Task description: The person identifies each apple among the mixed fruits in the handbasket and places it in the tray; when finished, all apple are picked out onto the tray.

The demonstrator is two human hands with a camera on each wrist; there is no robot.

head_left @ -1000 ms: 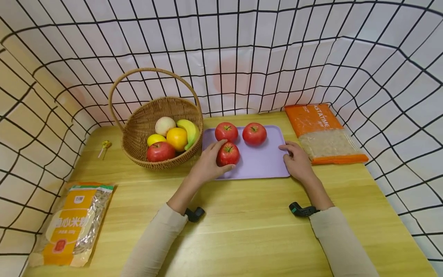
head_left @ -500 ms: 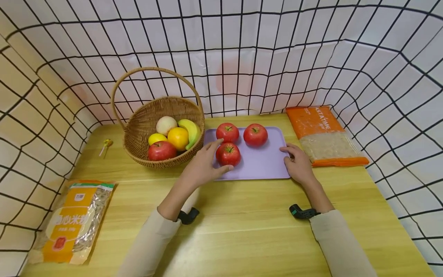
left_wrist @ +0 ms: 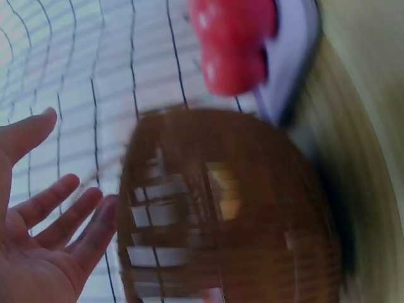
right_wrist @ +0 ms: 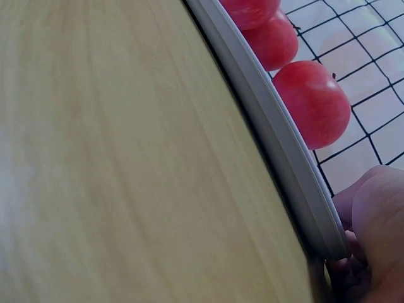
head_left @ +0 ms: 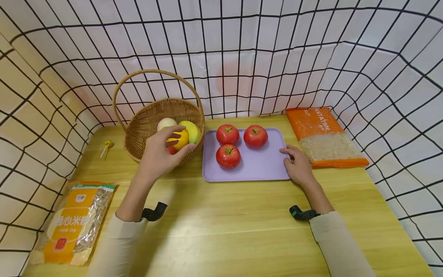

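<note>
My left hand (head_left: 156, 154) is over the front of the wicker basket (head_left: 135, 141), fingers spread and loosely bent, holding nothing. Behind it in the basket show an orange (head_left: 183, 139), a green-yellow banana (head_left: 194, 132), a pale round fruit (head_left: 167, 122) and part of a red apple (head_left: 172, 150). The left wrist view shows the same palm beside the blurred basket (left_wrist: 265, 259). On the purple tray (head_left: 259, 165) sit three red apples: one back left (head_left: 227, 134), one back right (head_left: 255, 137), one in front (head_left: 228, 156). My right hand (head_left: 299, 165) grips the tray's right edge.
An orange-and-clear food bag (head_left: 328, 138) lies right of the tray. At the front left is a yellow-labelled packet (head_left: 74, 223), with a small lollipop (head_left: 108, 145) behind it. Black-gridded white walls (head_left: 228, 57) surround the wooden table (head_left: 235, 215) at back and sides.
My left hand has let go of the front apple, which stays on the tray, and has moved left, empty, to the basket. My right hand stays at the tray's edge.
</note>
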